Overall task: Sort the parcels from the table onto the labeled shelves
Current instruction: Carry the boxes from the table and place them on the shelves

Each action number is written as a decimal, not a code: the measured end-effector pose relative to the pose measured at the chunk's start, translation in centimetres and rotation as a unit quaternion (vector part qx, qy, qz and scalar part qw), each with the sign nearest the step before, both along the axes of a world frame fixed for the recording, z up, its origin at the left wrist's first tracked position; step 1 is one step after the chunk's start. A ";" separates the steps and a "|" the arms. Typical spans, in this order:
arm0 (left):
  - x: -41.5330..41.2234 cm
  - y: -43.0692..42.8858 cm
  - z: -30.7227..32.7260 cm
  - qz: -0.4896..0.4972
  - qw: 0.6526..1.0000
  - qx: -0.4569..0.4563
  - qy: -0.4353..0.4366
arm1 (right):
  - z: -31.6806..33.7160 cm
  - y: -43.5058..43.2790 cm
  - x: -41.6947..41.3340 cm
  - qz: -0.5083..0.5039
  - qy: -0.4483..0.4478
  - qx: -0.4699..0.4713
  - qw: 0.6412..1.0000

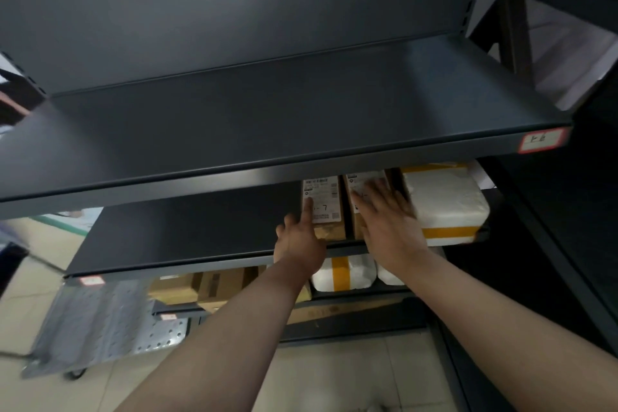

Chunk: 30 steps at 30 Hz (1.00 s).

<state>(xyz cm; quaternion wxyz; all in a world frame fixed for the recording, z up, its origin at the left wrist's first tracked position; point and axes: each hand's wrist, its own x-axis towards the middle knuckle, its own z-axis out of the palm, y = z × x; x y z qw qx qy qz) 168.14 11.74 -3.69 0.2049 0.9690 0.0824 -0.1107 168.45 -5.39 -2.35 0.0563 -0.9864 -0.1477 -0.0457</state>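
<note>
Left grip point(301, 239) touches brown parcel point(327, 211) | right grip point(389, 221) flat on neighbouring parcel point(360, 181)

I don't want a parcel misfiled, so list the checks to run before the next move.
1. Left box sits on the middle shelf: ok.
2. Its label faces up, with the left hand touching it by a forefinger: ok.
3. Right box label readable: cannot tell, the right hand covers it.
4. Shelf tag matches the boxes: cannot tell, blurred.
5. Bare room left of the boxes: ok.
6. Both hands hold nothing: ok.
</note>
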 end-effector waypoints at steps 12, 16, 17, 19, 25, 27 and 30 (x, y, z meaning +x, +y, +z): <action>-3.1 2.3 3.1 -0.137 0.990 0.001 -0.026 | 0.6 1.4 -8.5 -0.111 0.042 0.032 0.992; -5.5 3.0 3.5 -0.213 0.976 0.027 -0.019 | 0.7 2.7 -14.2 -0.162 0.042 0.028 0.985; -6.3 3.3 3.4 -0.242 0.970 0.032 -0.013 | 0.7 3.1 -15.7 -0.179 0.049 0.032 0.982; -8.0 3.6 3.2 -0.308 0.950 0.048 -0.008 | 0.4 4.0 -18.9 -0.219 0.066 0.034 0.973; -15.1 3.1 2.6 -0.446 0.890 0.091 -0.014 | -0.9 5.8 -29.3 -0.331 0.129 0.043 0.934; -17.5 2.5 2.7 -0.487 0.870 0.079 -0.004 | -1.1 5.9 -32.4 -0.364 0.143 0.046 0.919; -20.7 1.0 3.0 -0.541 0.838 0.065 -0.003 | -1.2 5.9 -36.6 -0.413 0.146 0.049 0.898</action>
